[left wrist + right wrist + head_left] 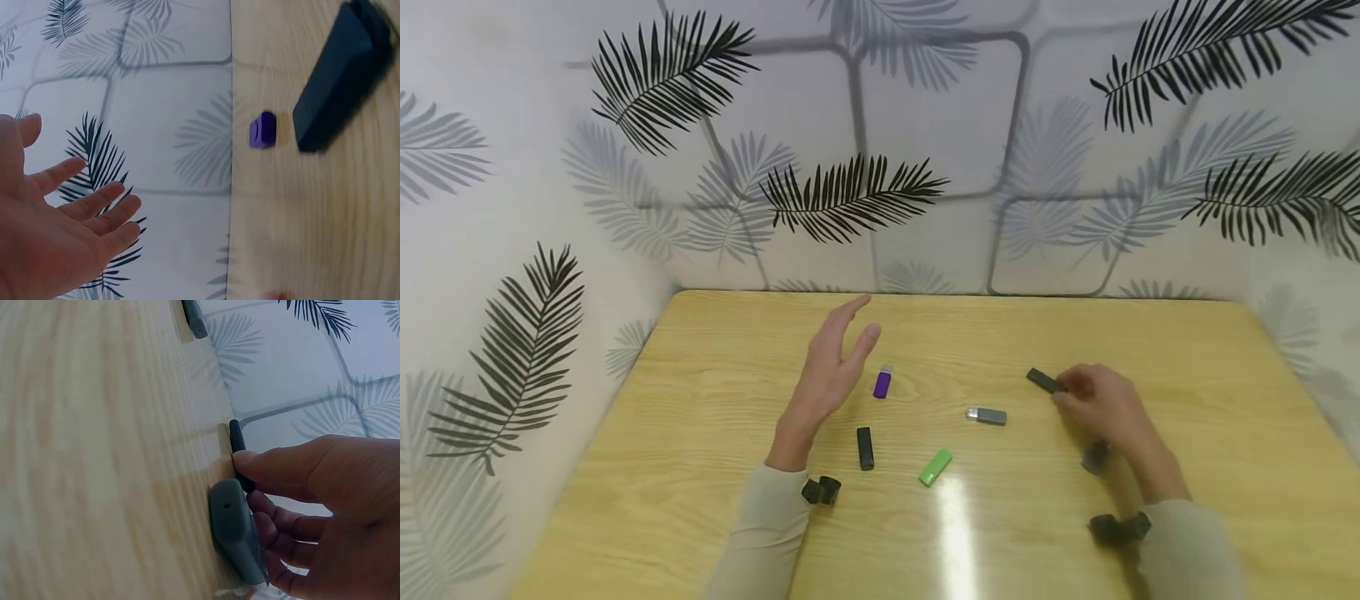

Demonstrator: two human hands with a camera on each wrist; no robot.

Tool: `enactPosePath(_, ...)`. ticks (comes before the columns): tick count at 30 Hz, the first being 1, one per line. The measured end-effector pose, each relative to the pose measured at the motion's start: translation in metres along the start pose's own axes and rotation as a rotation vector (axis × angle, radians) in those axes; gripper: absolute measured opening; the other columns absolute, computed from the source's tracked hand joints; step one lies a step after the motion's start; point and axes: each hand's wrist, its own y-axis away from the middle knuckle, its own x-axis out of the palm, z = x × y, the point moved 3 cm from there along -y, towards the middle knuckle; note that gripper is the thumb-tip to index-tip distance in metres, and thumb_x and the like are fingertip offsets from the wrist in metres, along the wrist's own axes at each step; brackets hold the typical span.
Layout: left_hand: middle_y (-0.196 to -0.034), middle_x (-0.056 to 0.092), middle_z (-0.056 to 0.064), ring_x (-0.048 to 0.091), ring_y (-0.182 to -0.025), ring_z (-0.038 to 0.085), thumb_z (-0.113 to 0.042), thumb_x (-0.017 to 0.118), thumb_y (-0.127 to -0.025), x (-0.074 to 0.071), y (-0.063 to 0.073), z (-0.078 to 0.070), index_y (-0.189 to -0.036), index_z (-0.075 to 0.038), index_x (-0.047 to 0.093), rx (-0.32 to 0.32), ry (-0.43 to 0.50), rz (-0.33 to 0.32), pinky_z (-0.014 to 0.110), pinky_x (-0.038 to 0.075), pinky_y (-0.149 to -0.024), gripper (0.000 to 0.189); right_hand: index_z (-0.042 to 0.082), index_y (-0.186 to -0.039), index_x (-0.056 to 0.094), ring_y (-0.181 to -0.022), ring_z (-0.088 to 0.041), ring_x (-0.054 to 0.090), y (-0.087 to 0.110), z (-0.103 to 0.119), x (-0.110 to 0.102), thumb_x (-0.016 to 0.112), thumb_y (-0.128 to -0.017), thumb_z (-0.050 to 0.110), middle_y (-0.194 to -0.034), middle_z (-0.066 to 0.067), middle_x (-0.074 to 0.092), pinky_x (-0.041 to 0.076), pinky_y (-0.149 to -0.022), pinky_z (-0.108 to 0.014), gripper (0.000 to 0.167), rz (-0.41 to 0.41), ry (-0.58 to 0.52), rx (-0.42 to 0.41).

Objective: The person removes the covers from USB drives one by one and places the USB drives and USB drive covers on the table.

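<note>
My right hand (1101, 404) pinches one end of a black USB stick (1043, 381) between thumb and fingers, at the right of the table. The right wrist view shows the thumb (250, 464) against the side of this stick (237, 437). Nearer, below that hand, lies a dark grey USB stick (232, 519), partly behind the wrist in the head view. My left hand (829, 367) hangs with fingers spread and nothing in them. Just right of it is a purple USB stick (882, 383); a second black stick (865, 448) lies nearer to me.
Between the hands lie a grey USB stick (987, 416) with a bare metal plug and a green one (936, 467). The wooden table (715, 417) ends at a patterned wall covering (925, 125) with printed leaves. Both wrists carry small black camera mounts (822, 490).
</note>
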Motion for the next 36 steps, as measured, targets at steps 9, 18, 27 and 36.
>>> enactPosePath(9, -0.149, 0.052, 0.011, 0.051, -0.135, 0.032, -0.028, 0.057, -0.108, 0.026, -0.001, -0.002, -0.150, -0.010, 0.049, -0.017, 0.169, -0.022, 0.054, 0.038, -0.114, 0.047, -0.005, -0.110, 0.070, -0.092, -0.035, 0.068, 0.000, -0.002, 0.005, 0.075, -0.093, 0.011, -0.102, -0.020, 0.071, 0.056, -0.085, -0.054, 0.025, 0.014, -0.016, 0.034)
enactPosePath(18, -0.135, 0.060, 0.016, 0.061, -0.121, 0.035, -0.020, 0.061, -0.106, 0.045, 0.002, -0.004, -0.141, -0.006, 0.058, -0.022, 0.336, -0.020, 0.055, 0.046, -0.106, 0.038, -0.004, -0.108, 0.072, -0.092, -0.035, 0.066, -0.002, 0.004, 0.004, 0.077, -0.090, 0.011, -0.099, -0.018, 0.071, 0.055, -0.084, -0.054, 0.023, -0.017, 0.004, 0.015)
enactPosePath(27, -0.127, 0.064, 0.020, 0.064, -0.116, 0.037, -0.011, 0.062, -0.104, 0.056, 0.006, -0.017, -0.135, -0.001, 0.061, -0.020, 0.380, 0.002, 0.050, 0.051, -0.102, 0.032, 0.000, -0.109, 0.072, -0.095, -0.034, 0.065, -0.001, 0.026, 0.001, 0.077, -0.092, 0.012, -0.101, -0.015, 0.072, 0.052, -0.083, -0.052, 0.022, -0.070, -0.012, -0.043)
enactPosePath(36, -0.127, 0.064, 0.020, 0.065, -0.114, 0.032, -0.009, 0.065, -0.102, 0.068, 0.012, -0.015, -0.132, -0.002, 0.063, -0.030, 0.408, 0.025, 0.046, 0.054, -0.099, 0.031, 0.000, -0.108, 0.072, -0.091, -0.031, 0.066, -0.002, 0.049, 0.006, 0.077, -0.090, 0.005, -0.100, -0.013, 0.072, 0.053, -0.086, -0.052, 0.019, -0.096, -0.058, -0.160)
